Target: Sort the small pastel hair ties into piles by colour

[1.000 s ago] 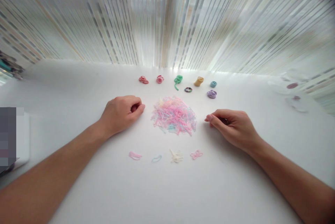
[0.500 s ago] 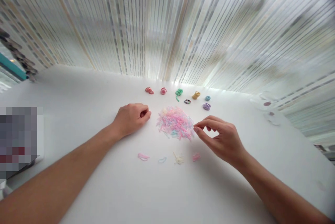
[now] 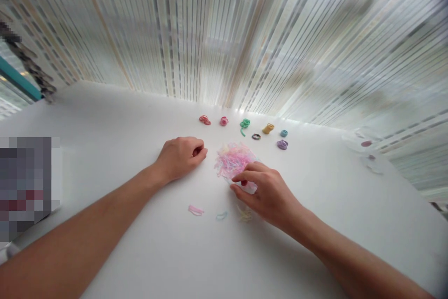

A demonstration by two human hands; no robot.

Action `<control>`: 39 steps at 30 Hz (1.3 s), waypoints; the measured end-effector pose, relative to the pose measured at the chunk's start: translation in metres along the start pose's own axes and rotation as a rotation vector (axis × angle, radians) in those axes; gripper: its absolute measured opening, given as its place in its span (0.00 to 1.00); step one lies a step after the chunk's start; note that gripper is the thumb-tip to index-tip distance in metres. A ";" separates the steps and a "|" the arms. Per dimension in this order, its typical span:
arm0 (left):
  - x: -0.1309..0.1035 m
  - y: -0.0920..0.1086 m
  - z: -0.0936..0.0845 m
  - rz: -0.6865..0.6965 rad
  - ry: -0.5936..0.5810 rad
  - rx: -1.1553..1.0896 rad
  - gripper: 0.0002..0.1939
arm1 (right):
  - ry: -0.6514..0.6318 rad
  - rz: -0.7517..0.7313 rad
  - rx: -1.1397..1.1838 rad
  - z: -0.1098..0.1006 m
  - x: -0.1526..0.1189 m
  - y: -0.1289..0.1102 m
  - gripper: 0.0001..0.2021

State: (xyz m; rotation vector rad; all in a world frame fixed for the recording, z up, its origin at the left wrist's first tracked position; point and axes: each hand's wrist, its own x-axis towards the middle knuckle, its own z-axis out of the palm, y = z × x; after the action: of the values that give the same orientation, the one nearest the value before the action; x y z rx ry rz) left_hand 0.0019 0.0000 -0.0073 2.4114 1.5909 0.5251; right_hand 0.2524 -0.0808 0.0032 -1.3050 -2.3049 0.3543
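Observation:
A loose pile of small pastel elastic bands (image 3: 231, 156), mostly pink with some pale blue and cream, lies mid-table. My right hand (image 3: 268, 191) is over the near right side of the pile, thumb and forefinger slightly apart at its near edge. No band shows clearly between them. Just left of the pile, my left hand (image 3: 182, 156) rests on the table in a loose fist with nothing visible in it. Nearer me lie small sorted groups: pink bands (image 3: 195, 210), a light blue band (image 3: 221, 216) and cream bands (image 3: 245, 215), partly behind my right hand.
Behind the pile on the white table (image 3: 157, 252) sit coiled hair ties: red (image 3: 205, 120), pink (image 3: 224, 121), green (image 3: 245, 124), yellow (image 3: 268, 128), blue (image 3: 284, 133) and purple (image 3: 282, 144). A dark multicoloured ring (image 3: 256, 136) lies among them. A striped curtain (image 3: 217, 33) hangs behind.
My right hand has moved left and toward me from the pile's right edge, its fingertips parting slightly. It now hides the right-hand pink group. My left hand stays in its fist.

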 end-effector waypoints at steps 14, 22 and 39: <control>0.000 0.003 -0.001 -0.028 -0.001 0.017 0.18 | -0.004 -0.118 -0.101 0.009 0.001 0.001 0.08; 0.001 0.005 -0.001 -0.027 -0.004 0.015 0.17 | 0.079 -0.198 -0.008 -0.008 -0.005 -0.004 0.09; 0.001 0.005 0.001 -0.015 0.015 0.028 0.17 | -0.218 -0.334 0.186 -0.011 -0.022 -0.023 0.12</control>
State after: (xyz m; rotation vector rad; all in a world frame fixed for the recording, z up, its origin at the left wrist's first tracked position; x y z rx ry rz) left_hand 0.0067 -0.0008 -0.0068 2.4192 1.6321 0.5229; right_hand 0.2507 -0.1116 0.0170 -0.8079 -2.5434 0.6043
